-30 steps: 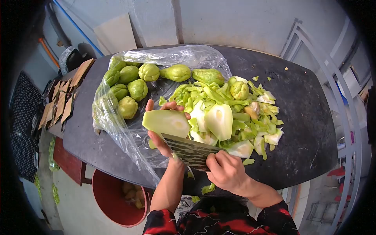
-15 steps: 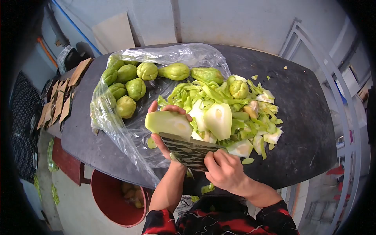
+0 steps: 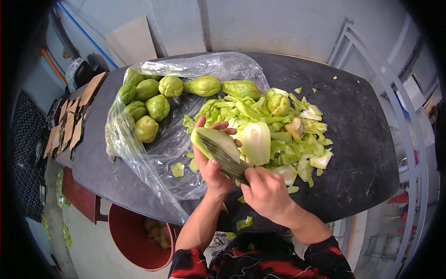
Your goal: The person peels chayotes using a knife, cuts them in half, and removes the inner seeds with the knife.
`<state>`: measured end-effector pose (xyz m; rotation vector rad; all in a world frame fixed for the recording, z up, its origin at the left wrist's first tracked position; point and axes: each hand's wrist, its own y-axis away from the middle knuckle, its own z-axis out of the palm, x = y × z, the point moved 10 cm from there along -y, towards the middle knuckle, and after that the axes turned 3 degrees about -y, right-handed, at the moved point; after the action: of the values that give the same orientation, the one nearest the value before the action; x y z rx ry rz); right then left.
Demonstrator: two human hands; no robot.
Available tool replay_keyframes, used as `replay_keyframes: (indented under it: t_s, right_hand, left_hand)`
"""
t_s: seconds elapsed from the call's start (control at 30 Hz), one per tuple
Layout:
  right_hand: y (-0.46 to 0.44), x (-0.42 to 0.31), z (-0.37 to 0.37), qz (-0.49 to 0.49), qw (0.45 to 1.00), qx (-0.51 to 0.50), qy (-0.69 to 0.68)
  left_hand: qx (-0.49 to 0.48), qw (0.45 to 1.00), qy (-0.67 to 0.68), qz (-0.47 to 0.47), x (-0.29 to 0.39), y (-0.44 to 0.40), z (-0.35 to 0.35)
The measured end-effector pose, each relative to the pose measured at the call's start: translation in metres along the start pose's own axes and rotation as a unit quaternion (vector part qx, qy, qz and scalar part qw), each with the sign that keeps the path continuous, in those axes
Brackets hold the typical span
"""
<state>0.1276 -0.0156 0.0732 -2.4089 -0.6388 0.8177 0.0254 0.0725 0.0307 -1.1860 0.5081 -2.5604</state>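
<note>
In the middle of the head view my left hand (image 3: 214, 176) is wrapped round a peeled, cut chayote (image 3: 227, 142), its pale inner face turned up. My right hand (image 3: 269, 193) grips a wide knife (image 3: 224, 160) with a dark striped blade. The blade lies tilted against the chayote and hides part of it. Just beyond, another cut chayote half (image 3: 256, 145) rests on a heap of green peelings (image 3: 281, 149). One whole chayote (image 3: 278, 105) sits on that heap.
Several whole chayotes (image 3: 158, 108) lie on a clear plastic bag (image 3: 139, 160) at the table's left. Below the near edge of the dark table (image 3: 353, 153) stands a red bucket (image 3: 123, 237) with pale pieces inside. Cardboard strips (image 3: 72, 118) lie at far left; a grey railing (image 3: 395, 83) runs along the right.
The chayote has moved right and tipped up in my left hand. The knife blade has turned steeper and now lies across the chayote. My right hand has shifted slightly.
</note>
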Motion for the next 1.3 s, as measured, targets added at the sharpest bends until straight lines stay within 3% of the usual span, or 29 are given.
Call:
replay_keyframes:
  t_s: [0.2, 0.27, 0.4, 0.53, 0.6, 0.77, 0.9, 0.97, 1.2, 1.3]
  right_hand:
    - [-0.007, 0.021, -0.010, 0.036, 0.993, -0.003, -0.108]
    - [-0.004, 0.046, -0.006, 0.183, 0.954, -0.046, -0.235]
    - [-0.007, 0.067, -0.030, 0.199, 0.958, 0.006, -0.204]
    - [-0.001, 0.086, -0.032, 0.235, 0.947, 0.035, -0.217]
    - [0.006, 0.100, -0.026, 0.264, 0.927, 0.052, -0.262]
    - [0.015, 0.115, -0.029, 0.290, 0.914, 0.081, -0.272]
    - [0.019, 0.123, -0.029, 0.304, 0.905, 0.067, -0.290]
    - [0.023, 0.129, -0.028, 0.327, 0.876, 0.069, -0.348]
    - [0.024, 0.138, -0.057, 0.320, 0.871, 0.099, -0.359]
    - [0.024, 0.137, -0.069, 0.314, 0.871, 0.109, -0.363]
  left_hand:
    - [-0.007, 0.999, -0.040, -0.022, 0.003, -0.004, 0.005]
    - [-0.009, 0.999, -0.035, -0.028, 0.001, -0.005, 0.004]
    - [0.009, 0.998, -0.041, -0.042, -0.002, -0.006, -0.007]
    - [0.011, 0.986, 0.075, -0.148, -0.021, -0.005, -0.005]
    - [0.032, 0.954, 0.189, -0.229, -0.038, -0.002, -0.009]
    - [0.051, 0.912, 0.307, -0.266, -0.050, -0.003, -0.020]
    - [0.062, 0.909, 0.307, -0.275, -0.048, -0.006, -0.018]
    - [0.063, 0.947, 0.180, -0.260, -0.043, -0.007, -0.023]
    - [-0.024, 0.973, 0.039, -0.225, -0.008, -0.006, -0.003]
    - [-0.004, 0.978, 0.010, -0.210, 0.004, 0.005, -0.024]
